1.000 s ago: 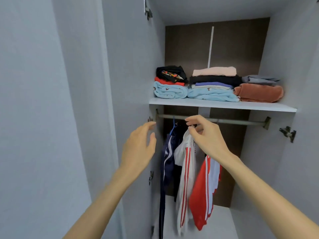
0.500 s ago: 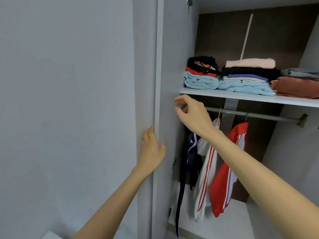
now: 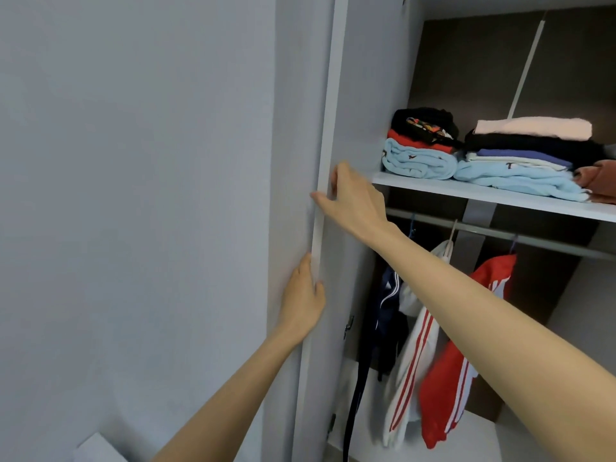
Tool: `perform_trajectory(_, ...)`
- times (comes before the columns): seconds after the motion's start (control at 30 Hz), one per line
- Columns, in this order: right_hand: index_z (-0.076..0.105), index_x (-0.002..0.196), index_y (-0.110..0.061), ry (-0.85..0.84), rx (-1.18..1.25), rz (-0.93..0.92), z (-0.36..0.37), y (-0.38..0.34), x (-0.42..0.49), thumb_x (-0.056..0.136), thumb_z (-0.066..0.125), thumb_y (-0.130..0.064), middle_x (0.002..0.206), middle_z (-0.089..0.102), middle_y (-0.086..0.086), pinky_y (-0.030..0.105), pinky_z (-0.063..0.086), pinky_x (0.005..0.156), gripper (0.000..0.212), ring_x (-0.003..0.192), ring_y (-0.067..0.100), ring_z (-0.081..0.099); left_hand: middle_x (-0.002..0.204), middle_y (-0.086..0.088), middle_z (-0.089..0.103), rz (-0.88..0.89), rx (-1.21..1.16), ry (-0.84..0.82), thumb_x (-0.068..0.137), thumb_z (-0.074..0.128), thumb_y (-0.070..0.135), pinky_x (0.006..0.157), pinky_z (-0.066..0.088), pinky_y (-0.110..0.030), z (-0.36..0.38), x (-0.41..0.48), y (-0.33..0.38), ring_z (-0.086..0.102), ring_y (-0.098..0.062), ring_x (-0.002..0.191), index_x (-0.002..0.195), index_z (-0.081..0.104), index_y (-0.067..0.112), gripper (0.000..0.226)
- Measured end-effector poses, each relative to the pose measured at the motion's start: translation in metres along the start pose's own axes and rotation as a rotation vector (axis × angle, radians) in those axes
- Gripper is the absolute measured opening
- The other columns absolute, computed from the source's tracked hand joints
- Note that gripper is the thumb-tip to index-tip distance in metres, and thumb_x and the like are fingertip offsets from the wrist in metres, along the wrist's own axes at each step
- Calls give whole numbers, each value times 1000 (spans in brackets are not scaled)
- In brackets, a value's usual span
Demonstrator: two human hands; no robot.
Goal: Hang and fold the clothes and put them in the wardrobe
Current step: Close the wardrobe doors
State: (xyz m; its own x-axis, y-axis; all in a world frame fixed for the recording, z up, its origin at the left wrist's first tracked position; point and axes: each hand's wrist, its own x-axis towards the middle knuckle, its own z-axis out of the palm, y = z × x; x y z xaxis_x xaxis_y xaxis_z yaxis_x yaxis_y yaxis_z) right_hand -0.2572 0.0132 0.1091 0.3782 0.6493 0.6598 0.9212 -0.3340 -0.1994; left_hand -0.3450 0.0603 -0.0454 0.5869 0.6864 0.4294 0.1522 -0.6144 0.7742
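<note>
**Both hands on the wardrobe door; clothes stored inside**

Your left hand [image 3: 301,305] holds the door edge [image 3: 328,128] low down, fingers along the outer face and thumb on the inner side. Your right hand [image 3: 353,201] pinches the same edge higher up, apart from the left. To the right, folded clothes [image 3: 500,168] sit stacked on the shelf [image 3: 483,196]. Below it, a navy garment [image 3: 388,295], a white striped garment [image 3: 413,355] and a red garment [image 3: 456,378] hang from the rail [image 3: 533,240].

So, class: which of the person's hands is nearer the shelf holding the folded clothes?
Right. The right hand grips the door edge just left of the shelf, level with it; the left hand holds that edge lower down, farther away.
</note>
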Motion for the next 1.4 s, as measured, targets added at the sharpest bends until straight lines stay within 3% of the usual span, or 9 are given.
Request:
perform_trajectory(0.1, 42, 107, -8, 29, -45, 0, 4, -3, 1, 93, 54, -43, 98, 57, 8, 37, 45, 66, 40, 84, 28, 57, 124, 12, 57, 20, -54, 62, 94, 48, 8, 92, 45, -20, -1, 1, -4, 58, -14, 114, 139, 43, 17, 46)
perform_trajectory(0.37, 41, 105, -9, 122, -161, -22, -5, 10, -14, 92, 49, -35, 91, 54, 5, 34, 37, 59, 31, 74, 25, 53, 117, -1, 64, 21, -40, -1, 95, 58, 24, 75, 40, -10, 5, -2, 1, 65, -9, 93, 141, 46, 23, 47)
perform_trajectory(0.5, 41, 104, -10, 120, -87, 1, -23, 37, -29, 90, 52, -35, 77, 52, 0, 34, 40, 55, 30, 67, 22, 53, 98, 11, 62, 76, -140, -66, 95, 58, 18, 68, 39, 2, 24, -10, 10, 58, 17, 72, 138, 50, 25, 44)
perform_trajectory(0.6, 41, 111, -11, 131, -107, 34, -41, 64, -41, 91, 52, -36, 81, 56, 0, 33, 38, 54, 34, 68, 21, 54, 110, 4, 62, 121, -196, -159, 96, 55, 18, 73, 38, 4, 45, -11, 19, 58, 12, 81, 141, 47, 25, 45)
perform_trajectory(0.73, 35, 128, -9, 102, -138, 105, -55, 103, -61, 98, 44, -36, 83, 61, 5, 40, 49, 59, 41, 68, 26, 59, 125, 4, 53, 225, -169, -298, 100, 49, 27, 84, 34, 1, 76, -4, 37, 56, -8, 112, 142, 43, 30, 43)
perform_trajectory(0.93, 34, 135, -8, 133, -66, 164, -71, 180, -76, 103, 38, -35, 86, 65, 10, 50, 54, 64, 42, 69, 26, 63, 159, 9, 15, 399, -18, -451, 100, 45, 36, 116, 23, -28, 135, 20, 54, 18, -9, 145, 147, 26, 44, 51)
perform_trajectory(1.0, 37, 134, -8, 172, -32, 167, -73, 212, -76, 103, 39, -35, 89, 66, 7, 47, 54, 64, 40, 70, 22, 64, 161, 13, 2, 515, 98, -490, 101, 43, 36, 118, 13, -29, 158, 32, 56, 4, -12, 148, 150, 14, 44, 57)
perform_trajectory(1.17, 43, 131, -13, 238, 14, 228, -75, 297, -66, 102, 41, -39, 97, 55, -13, 12, 39, 58, 39, 70, -5, 53, 157, 16, -24, 624, 457, -491, 103, 34, 37, 121, 9, -47, 222, 74, 65, -20, -19, 147, 146, -16, 44, 66)
perform_trajectory(1.4, 39, 134, -15, 197, -20, 239, -71, 383, -37, 103, 33, -39, 84, 60, -7, 22, 36, 50, 39, 60, 6, 55, 155, 13, -29, 680, 577, -386, 99, 38, 15, 121, 8, -43, 294, 116, 64, -22, -20, 146, 144, -21, 43, 79)
